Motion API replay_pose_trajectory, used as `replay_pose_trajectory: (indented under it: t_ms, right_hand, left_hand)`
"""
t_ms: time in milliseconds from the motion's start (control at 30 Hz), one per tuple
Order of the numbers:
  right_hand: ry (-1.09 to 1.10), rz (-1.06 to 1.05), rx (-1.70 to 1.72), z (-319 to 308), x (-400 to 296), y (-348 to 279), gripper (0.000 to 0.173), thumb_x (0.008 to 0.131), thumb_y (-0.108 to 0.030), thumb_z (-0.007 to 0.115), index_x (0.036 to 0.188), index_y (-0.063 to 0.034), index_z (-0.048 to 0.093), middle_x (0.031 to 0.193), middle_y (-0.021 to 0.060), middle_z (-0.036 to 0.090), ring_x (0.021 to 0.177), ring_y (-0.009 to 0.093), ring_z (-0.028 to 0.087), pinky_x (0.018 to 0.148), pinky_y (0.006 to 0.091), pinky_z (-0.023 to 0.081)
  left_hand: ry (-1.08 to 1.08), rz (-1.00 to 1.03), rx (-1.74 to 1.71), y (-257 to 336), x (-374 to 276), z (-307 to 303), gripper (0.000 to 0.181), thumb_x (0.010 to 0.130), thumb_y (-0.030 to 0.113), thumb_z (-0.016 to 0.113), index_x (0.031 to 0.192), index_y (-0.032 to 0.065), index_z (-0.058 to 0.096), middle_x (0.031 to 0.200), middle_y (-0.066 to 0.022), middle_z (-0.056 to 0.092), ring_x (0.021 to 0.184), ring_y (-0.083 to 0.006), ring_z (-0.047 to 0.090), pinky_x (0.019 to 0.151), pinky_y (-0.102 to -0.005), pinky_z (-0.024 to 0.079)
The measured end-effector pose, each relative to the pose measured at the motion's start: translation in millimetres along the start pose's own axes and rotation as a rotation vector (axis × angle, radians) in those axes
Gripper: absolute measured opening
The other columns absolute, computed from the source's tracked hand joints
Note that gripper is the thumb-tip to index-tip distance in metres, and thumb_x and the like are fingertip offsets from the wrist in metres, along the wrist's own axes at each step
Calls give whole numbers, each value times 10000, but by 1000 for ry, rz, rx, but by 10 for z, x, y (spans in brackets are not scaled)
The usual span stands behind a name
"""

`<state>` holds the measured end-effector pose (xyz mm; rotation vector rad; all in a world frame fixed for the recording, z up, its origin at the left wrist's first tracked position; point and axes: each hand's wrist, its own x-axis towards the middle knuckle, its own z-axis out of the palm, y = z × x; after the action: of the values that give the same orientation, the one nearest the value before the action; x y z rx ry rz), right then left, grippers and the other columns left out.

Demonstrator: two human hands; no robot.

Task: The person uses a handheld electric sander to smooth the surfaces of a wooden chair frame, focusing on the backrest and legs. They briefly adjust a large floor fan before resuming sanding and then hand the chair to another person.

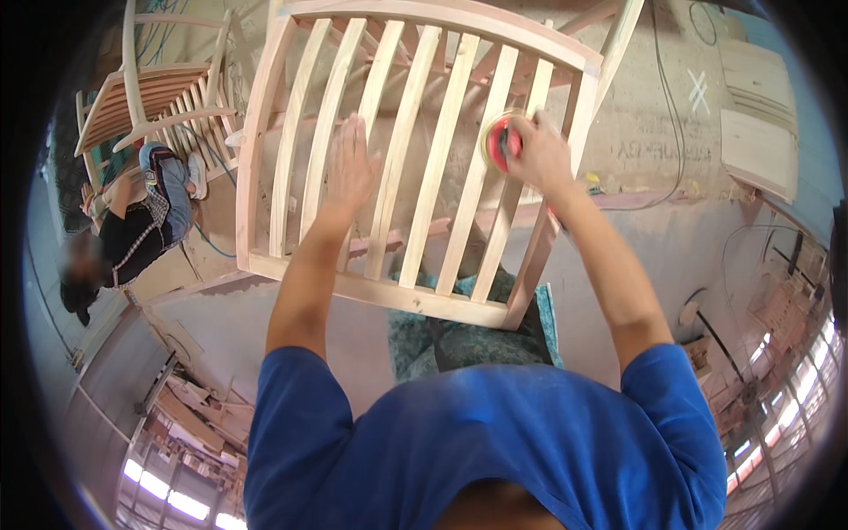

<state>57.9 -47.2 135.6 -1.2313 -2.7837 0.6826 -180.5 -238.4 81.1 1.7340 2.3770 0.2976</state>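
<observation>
A slatted wooden seat frame [374, 289], apparently part of a chair or bench, stands before me with several pale slats [452, 126] between its rails. My right hand [540, 156] grips a red round palm sander [498, 144] with a yellowish pad edge. The sander lies against slats on the frame's right side and looks slightly blurred. My left hand [352, 165] rests flat on slats left of the middle, fingers straight, holding nothing. My fingers cover part of the slat beneath.
At the left, another person [142, 218] is low down beside similar slatted wooden chairs [149, 99]. A dark cable [672, 106] runs across the brown floor covering on the right, near stacked pale panels [758, 119]. A blue hose [215, 248] lies left of the frame.
</observation>
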Motion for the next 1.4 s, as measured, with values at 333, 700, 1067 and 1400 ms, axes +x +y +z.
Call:
replay_pose_trajectory:
  t_ms: [333, 700, 1067, 1400]
  right_hand:
    - [-24, 267, 115, 51, -943, -593, 365, 592, -166, 639, 947, -151, 560, 985, 195, 479, 828, 340, 544, 684, 396, 470]
    - [109, 463, 121, 49, -770, -438, 320, 631, -220, 663, 906, -110, 541, 878, 143, 498, 804, 343, 536, 671, 421, 464]
    - [97, 957, 970, -84, -828, -22, 306, 652, -156, 663, 894, -55, 506, 807, 80, 537, 712, 179, 528, 641, 294, 443]
    - [59, 1227, 1450, -144, -872, 111, 216, 706, -57, 604, 884, -31, 484, 731, 65, 520, 572, 136, 522, 475, 284, 475]
  left_hand:
    - [-190, -302, -89, -84, 768, 212, 594, 830, 203, 483, 1277, -60, 194, 1074, -281, 475, 871, -422, 541, 747, -470, 449]
    - [-304, -425, -159, 11, 1225, 120, 470, 830, 258, 490, 1143, -32, 292, 1053, -277, 475, 868, -443, 542, 748, -503, 433]
    - [-287, -412, -75, 3, 1243, 156, 458, 828, 271, 493, 1097, -65, 337, 914, -296, 551, 827, -445, 545, 736, -488, 419]
    - [-232, -339, -75, 8, 1219, 213, 494, 826, 247, 501, 1121, -109, 327, 879, -321, 551, 823, -447, 544, 748, -475, 420]
